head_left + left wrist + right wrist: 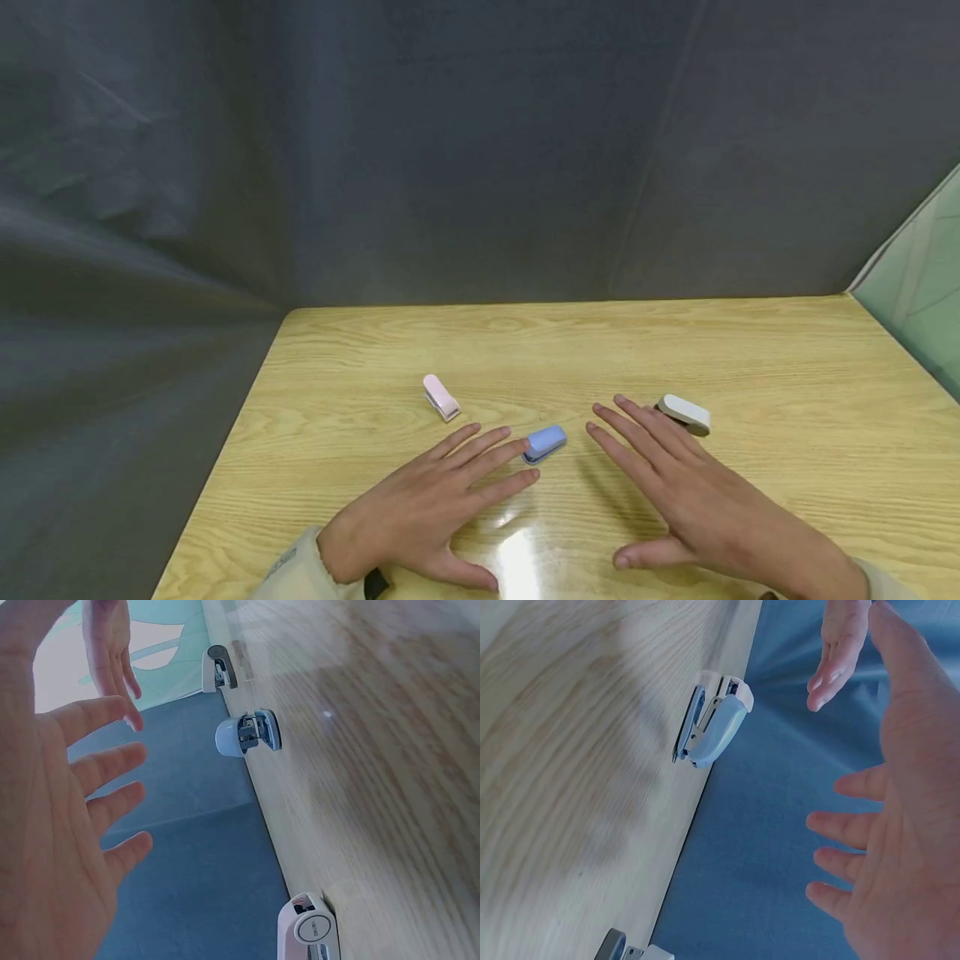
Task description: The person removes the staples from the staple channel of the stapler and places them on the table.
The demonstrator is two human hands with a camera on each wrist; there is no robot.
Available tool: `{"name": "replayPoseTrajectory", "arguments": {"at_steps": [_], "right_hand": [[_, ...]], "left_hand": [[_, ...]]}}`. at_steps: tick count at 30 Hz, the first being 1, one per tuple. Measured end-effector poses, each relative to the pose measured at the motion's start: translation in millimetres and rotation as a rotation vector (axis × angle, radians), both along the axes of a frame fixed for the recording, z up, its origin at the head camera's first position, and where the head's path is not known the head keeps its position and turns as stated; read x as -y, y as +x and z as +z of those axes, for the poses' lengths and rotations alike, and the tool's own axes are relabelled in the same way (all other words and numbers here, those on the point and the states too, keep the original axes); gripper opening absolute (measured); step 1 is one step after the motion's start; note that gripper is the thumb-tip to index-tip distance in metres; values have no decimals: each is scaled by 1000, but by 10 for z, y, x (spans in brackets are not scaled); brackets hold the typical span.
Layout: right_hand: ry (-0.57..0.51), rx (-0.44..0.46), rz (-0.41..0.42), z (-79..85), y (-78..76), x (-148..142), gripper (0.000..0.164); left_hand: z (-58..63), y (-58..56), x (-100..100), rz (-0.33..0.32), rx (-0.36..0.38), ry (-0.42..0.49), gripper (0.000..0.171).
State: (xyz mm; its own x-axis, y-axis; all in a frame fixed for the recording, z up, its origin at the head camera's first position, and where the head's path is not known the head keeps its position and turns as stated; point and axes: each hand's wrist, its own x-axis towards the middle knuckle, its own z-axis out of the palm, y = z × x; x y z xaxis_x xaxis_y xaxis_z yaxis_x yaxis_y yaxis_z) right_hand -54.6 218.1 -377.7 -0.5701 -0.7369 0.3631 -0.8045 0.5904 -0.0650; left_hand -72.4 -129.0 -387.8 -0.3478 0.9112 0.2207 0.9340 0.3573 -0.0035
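Three small staplers lie on a wood-grain table. The blue stapler (546,442) is in the middle, between my two hands. Farther back and to the left is the pink stapler (441,397), and a white stapler with a dark base (686,412) lies to the right. My left hand (431,508) hovers palm down with fingers spread; in the head view its fingertips overlap the blue stapler's edge, but the left wrist view shows a gap. My right hand (686,492) is also spread above the table, its fingers near the white stapler, which it partly covers. Neither hand holds anything.
A dark sheet (480,158) hangs along the table's back edge and left side. At the far right, past the table (360,342), a pale green surface (930,292) shows. Light glares off the tabletop near the front, between the hands.
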Motion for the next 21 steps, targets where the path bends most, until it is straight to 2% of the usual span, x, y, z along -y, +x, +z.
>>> {"name": "replayPoseTrajectory", "arguments": {"at_steps": [5,10,16,21], "right_hand": [[-8,-10,3,-10,-8,35,114],[-16,8,-12,-15,-51,62,102],[-37,-11,-4,-54,-121,105,86],[-54,-22,15,-87,-171,134,79]], "left_hand": [[-28,-26,6,44,48,20,104],[-88,-79,-26,170,94,96,87],[-153,-112,-121,284,154,205,59],[-192,-117,-187,380,167,191,56]]}}
